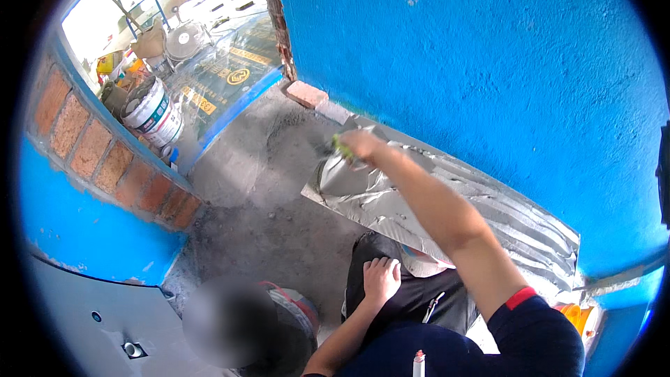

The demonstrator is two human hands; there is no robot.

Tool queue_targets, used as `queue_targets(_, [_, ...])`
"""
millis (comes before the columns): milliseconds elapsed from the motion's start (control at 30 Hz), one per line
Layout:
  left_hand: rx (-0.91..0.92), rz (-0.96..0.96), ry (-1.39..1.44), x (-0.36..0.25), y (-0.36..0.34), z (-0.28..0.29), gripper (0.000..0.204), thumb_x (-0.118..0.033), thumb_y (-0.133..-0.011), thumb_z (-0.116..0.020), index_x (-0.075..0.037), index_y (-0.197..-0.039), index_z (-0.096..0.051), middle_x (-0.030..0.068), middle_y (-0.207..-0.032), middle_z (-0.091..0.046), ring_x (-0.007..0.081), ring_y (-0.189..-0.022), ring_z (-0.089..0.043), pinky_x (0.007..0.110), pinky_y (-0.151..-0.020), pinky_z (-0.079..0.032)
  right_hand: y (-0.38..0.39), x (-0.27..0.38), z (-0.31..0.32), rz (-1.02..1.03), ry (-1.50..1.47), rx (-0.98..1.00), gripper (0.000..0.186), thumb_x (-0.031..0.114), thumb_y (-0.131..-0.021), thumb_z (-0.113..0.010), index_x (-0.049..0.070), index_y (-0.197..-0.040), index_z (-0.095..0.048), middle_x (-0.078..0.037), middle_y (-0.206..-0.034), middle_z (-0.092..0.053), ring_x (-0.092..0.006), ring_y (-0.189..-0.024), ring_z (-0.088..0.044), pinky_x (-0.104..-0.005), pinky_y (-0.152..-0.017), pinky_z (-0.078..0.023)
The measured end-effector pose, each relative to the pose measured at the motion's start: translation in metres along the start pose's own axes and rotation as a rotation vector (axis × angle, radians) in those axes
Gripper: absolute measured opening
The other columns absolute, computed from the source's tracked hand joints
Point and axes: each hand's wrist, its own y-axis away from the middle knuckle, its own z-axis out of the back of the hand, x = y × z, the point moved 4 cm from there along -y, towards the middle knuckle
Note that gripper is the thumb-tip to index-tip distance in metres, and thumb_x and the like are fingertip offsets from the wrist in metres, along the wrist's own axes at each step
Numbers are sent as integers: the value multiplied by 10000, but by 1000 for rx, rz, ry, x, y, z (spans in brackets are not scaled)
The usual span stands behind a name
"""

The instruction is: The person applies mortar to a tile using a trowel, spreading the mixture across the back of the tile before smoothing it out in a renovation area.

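My right hand (359, 146) is closed around the green handle of a trowel (340, 145), whose blade is smeared by motion. It is over the far left end of a long tile (319, 200) lying in front of me beside the blue wall. Wet grey mortar (499, 213) covers the tile, in long wavy ridges on the right and smoother patches near the trowel. Under the tile's near edge, a whitish bucket (422, 264) partly shows. My left hand (382, 279) lies on my dark-trousered knee, holding nothing, its fingers slightly bent and apart.
A blue wall (474, 49) rises beyond the tile, with a loose brick (307, 94) at its foot. Left are a low brick edge (91, 146), a white bucket (157, 115) and covered flooring (234, 63). Another bucket (300, 311) stands near my left forearm, partly blurred.
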Motion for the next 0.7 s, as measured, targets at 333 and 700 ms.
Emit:
queue_targets(333, [-48, 47, 41, 16, 21, 5, 61, -186, -771, -612, -126, -760, -607, 37, -711, -594, 231, -710, -564, 379, -682, -390, 70, 116, 19, -178, 418, 453, 501, 412, -885, -556, 117, -1289, -518, -101, -945, -666, -181, -753, -631, -320, -663, -505])
queue_targets(700, [-28, 13, 57, 12, 10, 3, 76, -200, -776, -611, -127, -795, -620, 38, -717, -588, 233, -710, -561, 381, -690, -393, 4, 56, 41, 34, 925, 25, 460, 411, -867, -537, 220, -1284, -515, -144, -1137, -615, -331, -1030, -592, -437, -858, -475])
